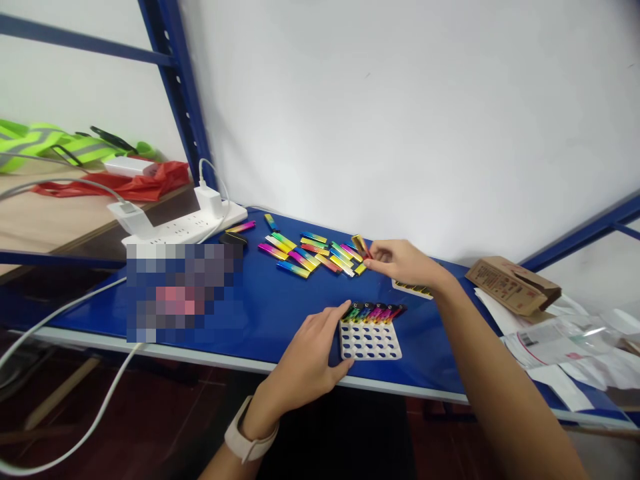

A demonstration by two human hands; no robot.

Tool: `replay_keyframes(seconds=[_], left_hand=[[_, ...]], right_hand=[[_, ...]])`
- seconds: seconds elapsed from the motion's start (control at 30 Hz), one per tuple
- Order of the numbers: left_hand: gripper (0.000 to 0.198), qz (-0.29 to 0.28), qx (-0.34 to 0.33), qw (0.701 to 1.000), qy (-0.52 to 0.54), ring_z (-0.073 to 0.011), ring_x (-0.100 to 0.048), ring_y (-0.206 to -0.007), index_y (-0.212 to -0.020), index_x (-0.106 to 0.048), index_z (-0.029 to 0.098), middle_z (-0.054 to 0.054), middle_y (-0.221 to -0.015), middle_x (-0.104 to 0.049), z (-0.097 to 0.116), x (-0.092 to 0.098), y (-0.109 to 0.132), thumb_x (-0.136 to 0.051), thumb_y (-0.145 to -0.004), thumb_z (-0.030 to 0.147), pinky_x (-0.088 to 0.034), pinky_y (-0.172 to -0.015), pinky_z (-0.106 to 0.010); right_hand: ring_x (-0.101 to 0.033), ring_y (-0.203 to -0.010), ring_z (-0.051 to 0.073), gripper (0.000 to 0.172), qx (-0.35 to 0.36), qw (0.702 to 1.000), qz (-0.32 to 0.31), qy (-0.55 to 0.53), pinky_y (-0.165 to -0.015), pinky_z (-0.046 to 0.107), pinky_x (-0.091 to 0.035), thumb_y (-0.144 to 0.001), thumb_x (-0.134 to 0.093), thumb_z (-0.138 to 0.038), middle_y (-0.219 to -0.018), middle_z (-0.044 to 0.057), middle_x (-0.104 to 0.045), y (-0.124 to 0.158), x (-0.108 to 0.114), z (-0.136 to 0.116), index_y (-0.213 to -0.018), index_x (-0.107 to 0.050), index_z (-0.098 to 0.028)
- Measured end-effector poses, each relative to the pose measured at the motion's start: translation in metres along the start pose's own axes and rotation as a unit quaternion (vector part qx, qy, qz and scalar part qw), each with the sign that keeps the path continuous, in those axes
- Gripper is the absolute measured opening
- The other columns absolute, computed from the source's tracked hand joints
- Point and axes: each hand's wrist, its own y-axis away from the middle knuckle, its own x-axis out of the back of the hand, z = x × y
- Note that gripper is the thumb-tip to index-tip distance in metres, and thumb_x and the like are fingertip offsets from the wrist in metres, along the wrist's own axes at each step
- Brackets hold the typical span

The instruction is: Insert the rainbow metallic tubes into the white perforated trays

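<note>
My left hand grips the left side of a white tray with rows of round holes, thumb at the near corner and fingers at the far one. Several shiny rainbow-coloured lighters with black tops stand in the tray's far row; the nearer holes show no lighters. Beyond the tray, my right hand pinches a gold and red lighter over the right end of a loose spread of metallic lighters. Partly hidden under my right wrist lies another white tray.
A white power strip with plugged-in chargers lies at the left, beside a black item and a blurred-out patch. On the right are a cardboard box, plastic wrapping and papers. Blue frame posts and a white wall bound the blue table.
</note>
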Motion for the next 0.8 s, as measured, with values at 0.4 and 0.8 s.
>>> replay_keyframes(seconds=[0.4,0.8], left_hand=[[0.081,0.029,0.047,0.997,-0.059,-0.0295,-0.047,-0.139,-0.162,-0.015,0.028,-0.010,-0.153,-0.048,0.004,-0.014,-0.005,-0.062,-0.096,0.032,-0.038,-0.116,-0.052],[0.075,0.050,0.058,0.993,-0.085,-0.0290,-0.050,-0.135,-0.163,-0.015,0.024,-0.012,-0.147,-0.052,0.005,-0.019,-0.006,-0.055,-0.101,0.036,-0.042,-0.112,-0.049]], right_hand=[[-0.063,-0.074,0.019,0.035,-0.054,0.873,0.247,-0.417,-0.068,0.034,-0.051,-0.093,-0.073,-0.034,-0.090,0.008,-0.070,0.135,-0.067,0.033,-0.125,-0.068,-0.021],[-0.045,-0.064,0.013,0.024,-0.112,0.837,0.229,-0.485,-0.064,0.030,-0.037,-0.100,-0.062,-0.043,-0.071,-0.002,-0.042,0.147,-0.125,0.045,-0.101,-0.060,-0.020]])
